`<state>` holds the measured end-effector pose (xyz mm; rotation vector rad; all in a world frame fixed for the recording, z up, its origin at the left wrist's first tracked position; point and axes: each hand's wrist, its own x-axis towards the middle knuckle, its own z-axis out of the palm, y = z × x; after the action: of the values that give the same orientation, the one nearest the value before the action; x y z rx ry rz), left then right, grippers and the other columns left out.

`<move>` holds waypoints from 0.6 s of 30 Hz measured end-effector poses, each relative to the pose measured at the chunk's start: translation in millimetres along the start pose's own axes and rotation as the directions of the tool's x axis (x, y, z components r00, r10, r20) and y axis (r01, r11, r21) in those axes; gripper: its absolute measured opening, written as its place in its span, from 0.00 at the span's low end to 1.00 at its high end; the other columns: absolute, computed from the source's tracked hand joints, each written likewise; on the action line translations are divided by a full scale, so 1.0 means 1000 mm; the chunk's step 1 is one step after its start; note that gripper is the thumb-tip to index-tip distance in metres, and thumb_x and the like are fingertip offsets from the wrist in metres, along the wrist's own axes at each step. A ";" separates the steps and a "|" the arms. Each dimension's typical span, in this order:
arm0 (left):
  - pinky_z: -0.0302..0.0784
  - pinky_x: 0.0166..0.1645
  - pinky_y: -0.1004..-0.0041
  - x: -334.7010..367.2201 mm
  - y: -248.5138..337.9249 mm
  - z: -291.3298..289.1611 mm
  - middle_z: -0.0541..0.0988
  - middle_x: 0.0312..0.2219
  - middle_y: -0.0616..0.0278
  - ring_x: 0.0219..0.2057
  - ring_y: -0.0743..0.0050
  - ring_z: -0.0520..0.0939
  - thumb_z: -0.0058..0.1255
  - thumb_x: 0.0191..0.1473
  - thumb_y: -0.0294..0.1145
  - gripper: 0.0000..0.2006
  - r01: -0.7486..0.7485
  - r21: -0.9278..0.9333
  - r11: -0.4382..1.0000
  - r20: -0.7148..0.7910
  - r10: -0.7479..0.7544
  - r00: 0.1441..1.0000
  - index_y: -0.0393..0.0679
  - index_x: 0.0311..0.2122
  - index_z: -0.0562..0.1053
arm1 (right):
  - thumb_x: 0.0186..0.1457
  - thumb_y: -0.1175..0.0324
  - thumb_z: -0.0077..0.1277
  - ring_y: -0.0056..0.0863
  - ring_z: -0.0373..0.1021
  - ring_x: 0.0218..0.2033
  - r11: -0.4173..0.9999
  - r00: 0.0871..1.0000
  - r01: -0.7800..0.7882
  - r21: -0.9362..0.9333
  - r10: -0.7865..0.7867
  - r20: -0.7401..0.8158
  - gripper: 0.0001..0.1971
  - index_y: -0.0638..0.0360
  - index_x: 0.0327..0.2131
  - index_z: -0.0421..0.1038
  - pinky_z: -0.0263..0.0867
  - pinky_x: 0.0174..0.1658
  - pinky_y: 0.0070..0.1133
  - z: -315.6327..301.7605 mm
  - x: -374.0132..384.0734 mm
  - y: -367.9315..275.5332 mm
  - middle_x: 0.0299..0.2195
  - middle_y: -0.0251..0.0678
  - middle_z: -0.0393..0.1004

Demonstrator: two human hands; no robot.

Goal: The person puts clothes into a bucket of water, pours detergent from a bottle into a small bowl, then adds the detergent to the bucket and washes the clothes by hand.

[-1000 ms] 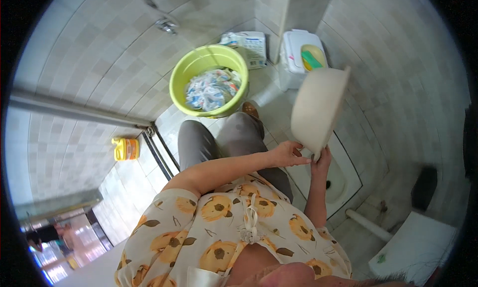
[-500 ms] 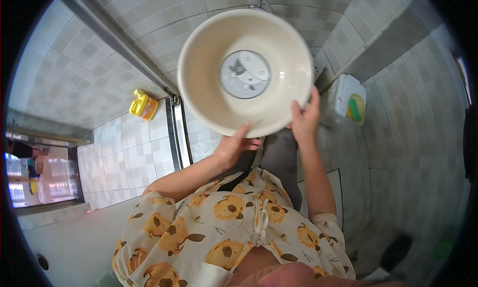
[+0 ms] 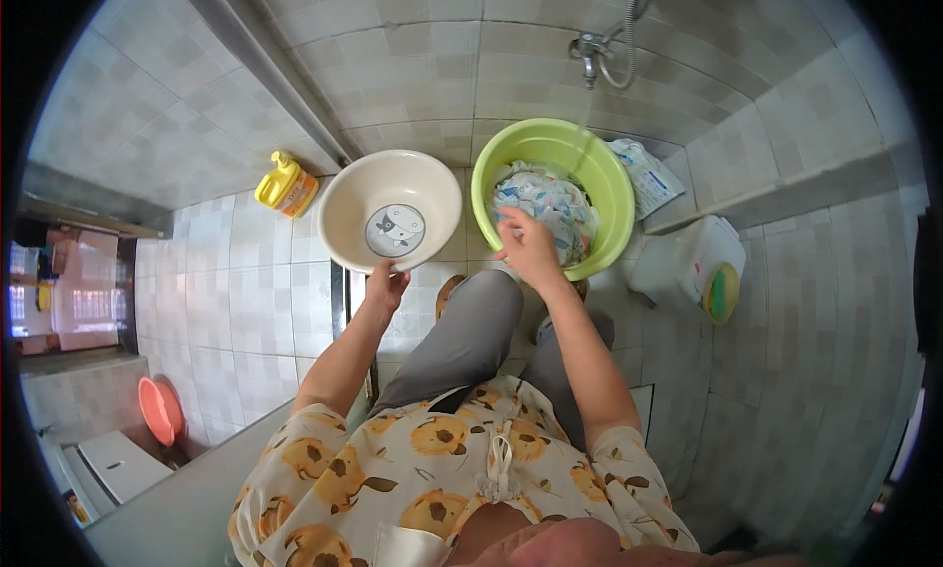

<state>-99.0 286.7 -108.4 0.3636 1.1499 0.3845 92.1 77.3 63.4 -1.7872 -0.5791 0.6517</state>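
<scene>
My left hand (image 3: 386, 284) grips the near rim of a cream basin (image 3: 339, 213), with the thumb over the edge. A cow-face picture shows on its inside bottom; nothing lies in it. Beside it, to the right, stands a lime-green basin (image 3: 621, 194) holding a heap of wet patterned cloth (image 3: 540, 198). My right hand (image 3: 528, 248) is above the near part of the green basin, in front of the cloth. Its fingers are loosely bent and apart, with nothing seen in them.
Above the green basin, a wall tap (image 3: 589, 51) with a metal hose lets water run. To the right are a white bag (image 3: 646, 179) and a white bin (image 3: 678, 262). A yellow pump bottle (image 3: 285, 186) stands at left, a pink basin (image 3: 160, 411) farther off.
The cream basin has moved down and left, away from me. My right hand has let go of its rim and moved over the green basin, which now shows along with the tap.
</scene>
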 end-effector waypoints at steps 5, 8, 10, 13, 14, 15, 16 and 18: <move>0.79 0.26 0.73 0.050 -0.039 0.023 0.74 0.31 0.55 0.27 0.64 0.77 0.47 0.54 0.32 0.10 0.126 -0.035 0.991 -0.101 -0.129 0.987 0.40 0.39 0.67 | 0.59 0.68 0.45 0.24 0.75 0.22 0.995 0.993 -0.097 0.002 0.097 -0.072 0.15 0.63 0.48 0.67 0.67 0.20 0.18 -0.010 0.039 0.035 0.33 0.37 0.72; 0.79 0.28 0.73 0.073 -0.049 0.028 0.75 0.31 0.55 0.27 0.66 0.77 0.43 0.57 0.34 0.09 0.156 -0.066 0.986 -0.045 -0.159 0.986 0.41 0.40 0.67 | 0.59 0.68 0.45 0.24 0.75 0.22 0.991 0.989 -0.127 0.049 0.130 -0.064 0.15 0.63 0.47 0.67 0.67 0.20 0.18 0.001 0.055 0.039 0.33 0.37 0.72; 0.78 0.29 0.73 0.083 -0.058 0.034 0.75 0.31 0.55 0.27 0.67 0.77 0.41 0.59 0.36 0.10 0.149 -0.112 0.982 -0.022 -0.153 0.988 0.41 0.41 0.67 | 0.58 0.68 0.46 0.25 0.75 0.22 0.987 0.990 -0.142 -0.071 0.141 -0.019 0.14 0.63 0.46 0.68 0.67 0.21 0.19 0.003 0.061 0.045 0.32 0.38 0.72; 0.78 0.30 0.73 0.100 -0.063 0.035 0.76 0.30 0.56 0.27 0.67 0.78 0.42 0.60 0.39 0.13 0.155 -0.069 0.986 -0.071 -0.160 0.985 0.41 0.43 0.66 | 0.57 0.69 0.47 0.27 0.75 0.22 0.977 1.000 0.029 -0.213 -0.029 0.001 0.14 0.64 0.45 0.68 0.68 0.24 0.21 0.013 0.071 0.062 0.31 0.38 0.74; 0.78 0.30 0.72 0.106 -0.069 0.039 0.76 0.29 0.57 0.27 0.66 0.78 0.43 0.60 0.41 0.14 0.171 -0.043 0.984 -0.072 -0.174 0.982 0.41 0.44 0.66 | 0.56 0.69 0.46 0.30 0.75 0.23 0.969 0.999 0.049 -0.243 -0.050 0.005 0.14 0.64 0.44 0.68 0.68 0.27 0.24 0.012 0.071 0.061 0.31 0.40 0.74; 0.78 0.33 0.69 0.105 -0.072 0.034 0.75 0.35 0.55 0.31 0.62 0.78 0.45 0.59 0.42 0.16 0.209 -0.077 0.975 -0.002 -0.210 0.978 0.41 0.45 0.65 | 0.56 0.69 0.46 0.33 0.75 0.23 0.961 0.998 0.068 -0.269 -0.067 0.012 0.13 0.64 0.44 0.69 0.68 0.29 0.26 0.013 0.070 0.060 0.31 0.41 0.74; 0.78 0.36 0.65 0.117 -0.054 0.006 0.72 0.43 0.51 0.36 0.58 0.77 0.43 0.58 0.52 0.24 0.157 -0.062 0.986 0.009 -0.156 0.988 0.41 0.50 0.64 | 0.55 0.70 0.46 0.36 0.74 0.24 0.958 0.991 0.132 -0.256 -0.123 0.052 0.12 0.64 0.43 0.69 0.68 0.32 0.28 0.031 0.074 0.042 0.31 0.43 0.75; 0.76 0.39 0.64 0.098 -0.093 0.044 0.67 0.49 0.49 0.41 0.55 0.75 0.39 0.55 0.63 0.35 0.333 0.200 0.921 -0.096 -0.320 0.942 0.42 0.56 0.61 | 0.54 0.70 0.47 0.44 0.73 0.31 0.854 0.978 0.180 -0.488 -0.209 -0.006 0.13 0.64 0.42 0.69 0.67 0.36 0.32 0.001 0.067 0.072 0.33 0.47 0.75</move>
<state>-13.0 248.2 -214.6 0.3405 1.2919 -0.0236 145.8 102.0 -15.3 -2.1673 -0.9334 0.3235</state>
